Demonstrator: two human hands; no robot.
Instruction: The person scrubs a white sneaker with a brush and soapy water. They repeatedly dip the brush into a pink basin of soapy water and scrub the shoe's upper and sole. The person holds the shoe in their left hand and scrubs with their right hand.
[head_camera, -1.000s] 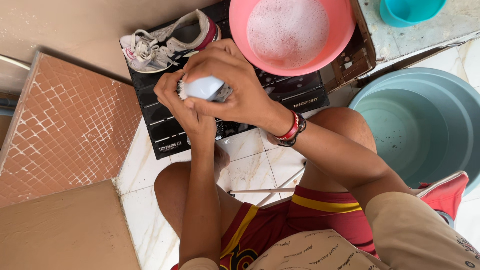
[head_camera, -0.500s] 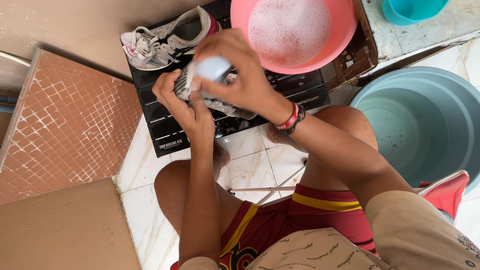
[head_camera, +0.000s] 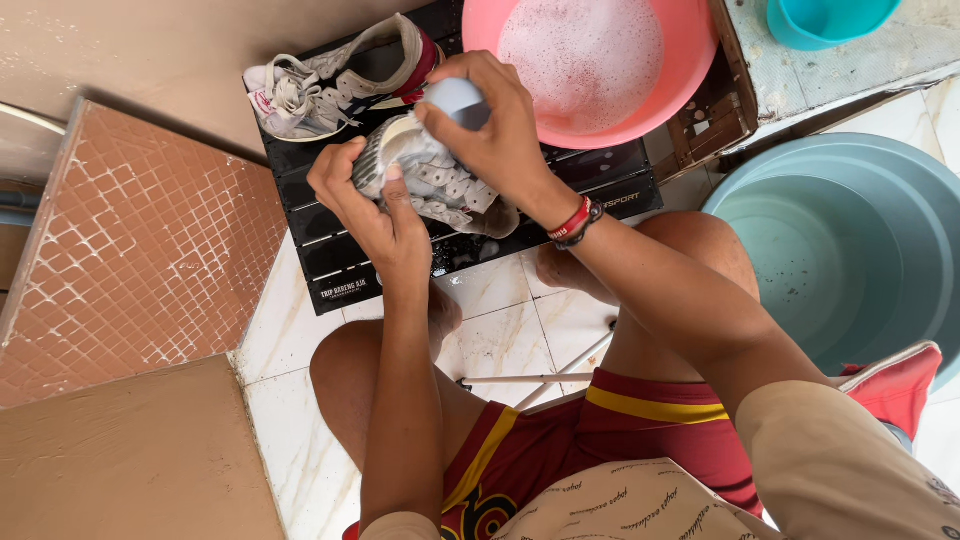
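Observation:
My left hand grips a grey and white sneaker by its heel, holding it over a black slatted folding table. My right hand is closed around a pale blue brush pressed against the top of that sneaker. A red band sits on my right wrist. A second sneaker, grey and white with a red lining, lies on its side at the table's far left. A pink basin full of soapy foam rests on the table's far right.
A large teal tub stands on the white tiled floor to the right. A small teal cup sits on a worn surface above it. A brown tiled step and a tan slab lie to the left. My bare knees frame the table.
Both hands have shifted with the sneaker, turning it so its laced top shows more. The brush has moved up toward the sneaker's far end.

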